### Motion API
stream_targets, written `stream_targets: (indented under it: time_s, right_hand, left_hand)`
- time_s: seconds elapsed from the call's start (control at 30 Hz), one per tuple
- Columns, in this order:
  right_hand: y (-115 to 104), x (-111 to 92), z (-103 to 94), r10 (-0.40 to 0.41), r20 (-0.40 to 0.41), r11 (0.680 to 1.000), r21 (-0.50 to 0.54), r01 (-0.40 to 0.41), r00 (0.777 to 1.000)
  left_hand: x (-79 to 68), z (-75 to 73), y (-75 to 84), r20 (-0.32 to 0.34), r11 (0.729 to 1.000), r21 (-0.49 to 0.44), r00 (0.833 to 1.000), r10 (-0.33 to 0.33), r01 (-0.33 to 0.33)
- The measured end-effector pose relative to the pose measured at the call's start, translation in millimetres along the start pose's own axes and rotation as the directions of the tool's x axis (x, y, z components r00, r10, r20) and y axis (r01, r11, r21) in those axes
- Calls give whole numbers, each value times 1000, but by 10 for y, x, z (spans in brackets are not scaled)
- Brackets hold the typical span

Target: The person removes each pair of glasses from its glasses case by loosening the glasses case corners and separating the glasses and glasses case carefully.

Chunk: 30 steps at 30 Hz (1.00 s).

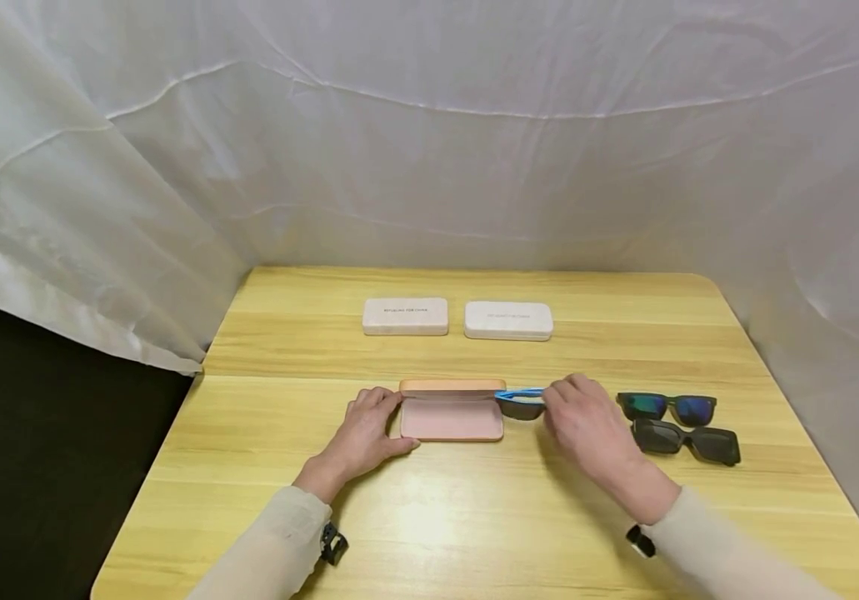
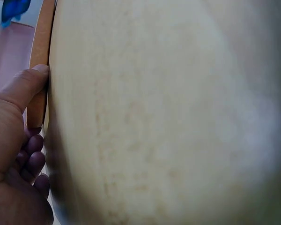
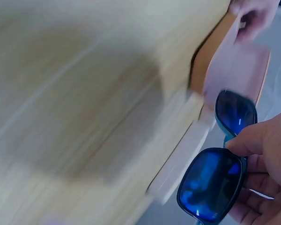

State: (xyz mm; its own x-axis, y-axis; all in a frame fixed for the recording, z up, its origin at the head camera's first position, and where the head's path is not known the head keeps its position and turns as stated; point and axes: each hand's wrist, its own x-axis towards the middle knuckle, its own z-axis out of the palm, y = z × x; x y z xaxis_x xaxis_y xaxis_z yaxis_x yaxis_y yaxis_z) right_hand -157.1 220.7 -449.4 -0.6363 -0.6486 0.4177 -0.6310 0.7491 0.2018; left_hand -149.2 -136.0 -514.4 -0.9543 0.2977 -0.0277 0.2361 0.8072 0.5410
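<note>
An orange-edged glasses case (image 1: 451, 419) with a pink lining lies open on the table. Its left end is held by my left hand (image 1: 366, 432), the thumb on the front edge (image 2: 36, 89) and the other fingers at the side. My right hand (image 1: 586, 422) pinches a pair of sunglasses (image 3: 210, 185) with blue mirrored lenses and light-blue temples. In the right wrist view, the thumb presses near the bridge. The sunglasses hang at the case's right end, and in the head view their temples (image 1: 521, 393) point left toward it. My right hand partly covers them there.
Two pale closed glasses cases, one at left (image 1: 405, 317) and one at right (image 1: 508, 321), lie farther back. Right of my right hand are sunglasses with green-blue lenses (image 1: 646, 407) and black sunglasses (image 1: 716, 446). A white curtain (image 1: 474, 183) hangs behind the wooden table (image 1: 429, 542).
</note>
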Motion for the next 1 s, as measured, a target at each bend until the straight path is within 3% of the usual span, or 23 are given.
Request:
stream_targets:
  time_s: [0.17, 0.33, 0.7, 1.0]
  right_hand:
    - [310, -116, 50, 36, -28, 999, 2, -36, 999]
    - [485, -184, 160, 68, 0, 998, 17, -68, 998]
    - [636, -209, 352, 77, 84, 995, 51, -82, 994]
    - [682, -177, 385, 91, 152, 995, 35, -97, 984]
  left_hand:
    - [-5, 4, -3, -1, 1000, -12, 1000, -2, 2]
    - [-9, 4, -1, -3, 1000, -16, 1000, -3, 2]
    - [-17, 2, 7, -8, 1000, -18, 1000, 2, -2]
    - [-9, 9, -4, -6, 1000, -11, 1000, -2, 2]
